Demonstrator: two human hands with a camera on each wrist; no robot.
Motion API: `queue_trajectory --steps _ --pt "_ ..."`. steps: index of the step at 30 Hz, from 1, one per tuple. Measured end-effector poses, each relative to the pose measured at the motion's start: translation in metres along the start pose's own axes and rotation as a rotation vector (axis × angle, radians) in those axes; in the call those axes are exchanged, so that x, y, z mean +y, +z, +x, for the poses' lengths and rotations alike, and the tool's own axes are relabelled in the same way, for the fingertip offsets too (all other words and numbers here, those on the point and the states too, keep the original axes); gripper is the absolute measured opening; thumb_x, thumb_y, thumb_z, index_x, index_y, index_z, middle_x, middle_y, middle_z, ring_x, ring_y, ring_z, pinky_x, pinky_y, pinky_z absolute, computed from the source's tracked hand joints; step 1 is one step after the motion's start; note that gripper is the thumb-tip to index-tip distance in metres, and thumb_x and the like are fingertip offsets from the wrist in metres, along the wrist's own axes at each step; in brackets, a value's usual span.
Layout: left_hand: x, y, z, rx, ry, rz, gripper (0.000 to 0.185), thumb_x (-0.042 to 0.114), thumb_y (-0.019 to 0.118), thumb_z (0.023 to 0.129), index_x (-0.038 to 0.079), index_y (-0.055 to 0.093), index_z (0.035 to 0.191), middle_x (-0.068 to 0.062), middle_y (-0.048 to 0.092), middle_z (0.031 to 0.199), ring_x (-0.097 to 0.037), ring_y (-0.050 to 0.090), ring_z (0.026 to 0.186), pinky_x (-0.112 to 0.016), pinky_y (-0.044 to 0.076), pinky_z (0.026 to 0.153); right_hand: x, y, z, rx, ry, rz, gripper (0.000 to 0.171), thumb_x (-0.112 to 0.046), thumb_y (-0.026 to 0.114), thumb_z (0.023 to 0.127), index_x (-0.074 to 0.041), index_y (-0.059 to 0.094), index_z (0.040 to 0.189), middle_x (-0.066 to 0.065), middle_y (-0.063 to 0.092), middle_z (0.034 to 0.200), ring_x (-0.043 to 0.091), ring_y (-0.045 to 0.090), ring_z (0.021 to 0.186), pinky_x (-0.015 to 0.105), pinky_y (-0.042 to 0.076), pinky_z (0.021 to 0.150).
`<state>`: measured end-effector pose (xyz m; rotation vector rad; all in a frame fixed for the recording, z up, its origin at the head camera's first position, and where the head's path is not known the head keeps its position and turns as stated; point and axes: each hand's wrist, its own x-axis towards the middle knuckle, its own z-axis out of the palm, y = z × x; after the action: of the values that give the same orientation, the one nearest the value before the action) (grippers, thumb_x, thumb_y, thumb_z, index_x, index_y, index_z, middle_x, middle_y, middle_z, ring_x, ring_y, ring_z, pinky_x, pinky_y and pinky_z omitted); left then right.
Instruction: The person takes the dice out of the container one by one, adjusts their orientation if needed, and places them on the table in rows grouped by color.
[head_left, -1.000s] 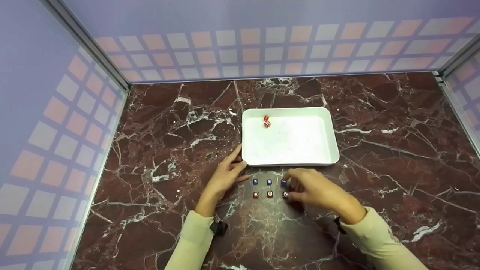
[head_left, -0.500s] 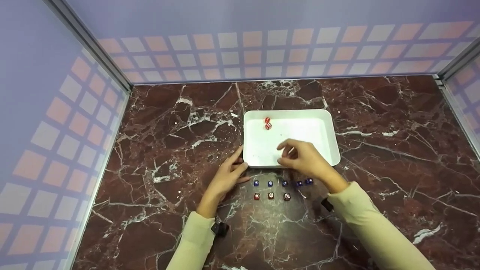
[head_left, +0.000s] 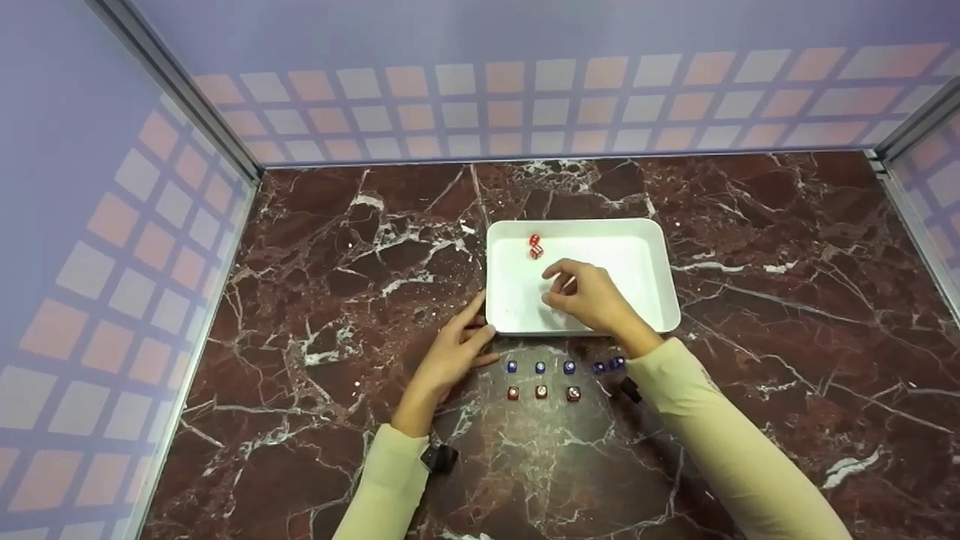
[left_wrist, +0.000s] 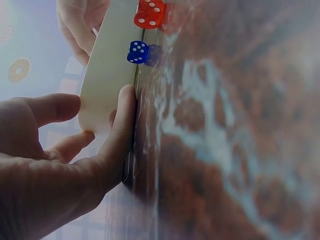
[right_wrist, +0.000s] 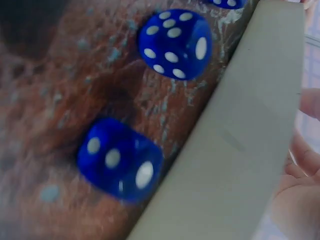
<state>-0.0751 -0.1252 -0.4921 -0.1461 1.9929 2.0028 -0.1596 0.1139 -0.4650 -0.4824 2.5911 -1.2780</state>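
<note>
Reaching over the near rim of the white tray (head_left: 670,300), the right hand (head_left: 589,296) hovers above the tray's floor with its fingers curled toward the thumb, nearing the two red dice (head_left: 535,246) at the far left corner. Whether it pinches anything cannot be told; the fingertips are too small to read. A second ago this hand was down among the rows of dice on the surface, at the right end of the blue row; half a second ago it was lifting over the rim, and now it is further in and further left. With the hand gone, two more blue dice (head_left: 607,365) show at the right of that row, so the blue row (head_left: 540,367) counts five and the red row (head_left: 541,391) below it three. As a judgement, the dice are being set out in rows by colour, and the reach goes for the red pair left in the tray.

The left hand (head_left: 454,352) has not moved: it lies spread, fingers straight, with the thumb against the tray's near left corner, as the left wrist view (left_wrist: 120,125) confirms, steadying it.

The surface (head_left: 337,300) is dark red marble with white veins. Pale lilac walls (head_left: 525,82) printed with a grid of orange and white squares enclose it on three sides, joined by metal corner posts (head_left: 172,90). Cream sleeves (head_left: 720,442) cover both forearms.
</note>
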Motion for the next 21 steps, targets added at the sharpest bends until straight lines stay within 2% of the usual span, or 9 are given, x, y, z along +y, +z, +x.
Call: queue_trajectory --steps 4,7,10,15,21 --pt "-0.001 -0.001 0.000 0.003 0.000 0.005 0.066 0.005 0.058 0.108 0.016 0.033 0.168 -0.023 0.044 0.132 -0.029 0.058 0.114 -0.038 0.069 0.092 0.002 0.007 0.012 0.014 0.007 0.002 0.035 -0.001 0.076 0.091 0.005 0.067 0.123 0.015 0.072 0.091 0.029 0.070 0.083 0.029 0.060 0.073" --pt "-0.001 0.000 0.001 -0.007 -0.001 0.009 0.065 0.006 0.057 0.108 0.016 0.033 0.168 -0.023 0.044 0.132 -0.029 0.058 0.114 -0.038 0.069 0.092 0.005 0.010 0.020 0.033 0.013 -0.031 0.037 0.000 0.073 0.090 0.001 0.064 0.127 0.013 0.071 0.089 0.023 0.066 0.076 0.024 0.053 0.066" --pt "0.001 0.000 0.002 -0.008 0.000 0.012 0.065 0.006 0.058 0.108 0.017 0.035 0.167 -0.022 0.044 0.131 -0.028 0.058 0.114 -0.038 0.069 0.092 0.005 0.010 0.025 0.039 0.030 -0.088 0.043 -0.001 0.070 0.092 -0.003 0.060 0.133 0.014 0.071 0.087 0.021 0.062 0.072 0.026 0.051 0.063" --pt "0.004 0.000 0.003 0.004 -0.003 0.004 0.066 0.006 0.059 0.107 0.020 0.035 0.167 -0.020 0.044 0.131 -0.027 0.058 0.113 -0.037 0.069 0.092 0.002 0.008 0.033 0.017 0.048 -0.168 0.055 -0.005 0.066 0.097 -0.011 0.049 0.149 0.012 0.068 0.080 0.023 0.057 0.069 0.035 0.052 0.065" --pt "0.000 0.000 0.001 -0.003 -0.005 0.021 0.065 0.006 0.057 0.108 0.017 0.034 0.168 -0.022 0.045 0.131 -0.028 0.058 0.114 -0.037 0.069 0.091 0.001 0.010 0.038 -0.031 0.089 -0.200 0.057 -0.007 0.060 0.102 -0.016 0.043 0.156 0.001 0.053 0.065 0.017 0.047 0.059 0.030 0.042 0.056"
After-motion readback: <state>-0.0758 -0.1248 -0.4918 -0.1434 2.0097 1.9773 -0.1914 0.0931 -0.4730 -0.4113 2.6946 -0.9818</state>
